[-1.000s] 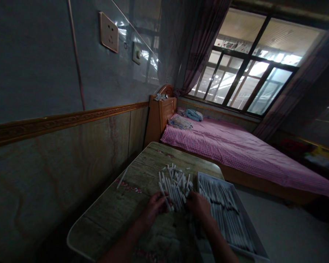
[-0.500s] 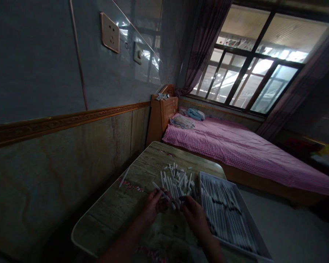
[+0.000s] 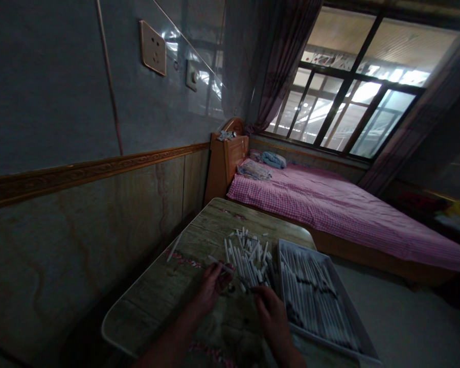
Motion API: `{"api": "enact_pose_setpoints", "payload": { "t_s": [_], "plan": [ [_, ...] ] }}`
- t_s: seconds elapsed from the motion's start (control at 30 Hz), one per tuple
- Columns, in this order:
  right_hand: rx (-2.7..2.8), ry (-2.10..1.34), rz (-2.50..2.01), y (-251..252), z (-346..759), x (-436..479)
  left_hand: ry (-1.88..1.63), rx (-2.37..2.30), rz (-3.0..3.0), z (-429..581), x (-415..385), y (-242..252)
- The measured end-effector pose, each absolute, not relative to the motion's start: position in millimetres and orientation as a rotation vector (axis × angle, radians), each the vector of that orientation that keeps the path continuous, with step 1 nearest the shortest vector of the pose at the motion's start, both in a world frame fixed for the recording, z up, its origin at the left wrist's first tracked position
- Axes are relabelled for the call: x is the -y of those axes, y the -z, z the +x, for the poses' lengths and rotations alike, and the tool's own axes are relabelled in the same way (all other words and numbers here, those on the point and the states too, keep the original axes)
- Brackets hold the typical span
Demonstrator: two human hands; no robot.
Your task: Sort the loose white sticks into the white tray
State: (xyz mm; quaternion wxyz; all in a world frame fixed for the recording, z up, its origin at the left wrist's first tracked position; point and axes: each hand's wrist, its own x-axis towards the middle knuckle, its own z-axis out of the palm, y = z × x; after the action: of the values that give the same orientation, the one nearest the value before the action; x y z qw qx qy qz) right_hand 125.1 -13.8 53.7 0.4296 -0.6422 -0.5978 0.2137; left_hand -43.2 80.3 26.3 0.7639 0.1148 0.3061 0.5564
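My left hand (image 3: 211, 284) is closed in a pinch on a slim white pen (image 3: 219, 263), which tilts down to the right over the table. Just in front lies a loose pile of white pen parts (image 3: 249, 253), several of them side by side. At the near edge of the pile my right hand (image 3: 269, 305) has its thumb and forefinger pressed together. Whatever is between them is too small and dark to make out. To the right of that hand stands a shallow white tray (image 3: 352, 306) with rows of white, dark-banded pens (image 3: 314, 291).
The small wood-patterned table (image 3: 164, 301) has a pale rim and rounded corners. One white stick (image 3: 174, 247) lies alone near its left edge. Beyond it is a bed (image 3: 310, 199) with a pink checked sheet. A tiled wall (image 3: 99, 214) runs along the left.
My left hand has shifted slightly left with the pen, which now lies flatter. My right hand has drawn a little towards me, and the gap between the hands is wider.
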Motion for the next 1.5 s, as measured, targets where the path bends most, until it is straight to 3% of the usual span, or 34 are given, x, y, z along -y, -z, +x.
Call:
{"api": "enact_pose_setpoints", "payload": {
  "t_s": [0.6,1.0,1.27,1.5],
  "plan": [
    [1.519,-0.488,-1.612,-53,124,13,-1.229,-0.684,0.23,-42,-82,-25],
    [1.548,-0.473,-1.591,-56,111,5,-1.103,-0.677,0.554,-33,-74,-21],
    [1.289,-0.65,-1.578,-44,121,-31,-1.206,-0.649,0.236,-44,-83,-22],
    [1.602,-0.476,-1.83,-38,116,-70,-1.182,-0.642,0.028,-50,-90,-27]
  ]
}}
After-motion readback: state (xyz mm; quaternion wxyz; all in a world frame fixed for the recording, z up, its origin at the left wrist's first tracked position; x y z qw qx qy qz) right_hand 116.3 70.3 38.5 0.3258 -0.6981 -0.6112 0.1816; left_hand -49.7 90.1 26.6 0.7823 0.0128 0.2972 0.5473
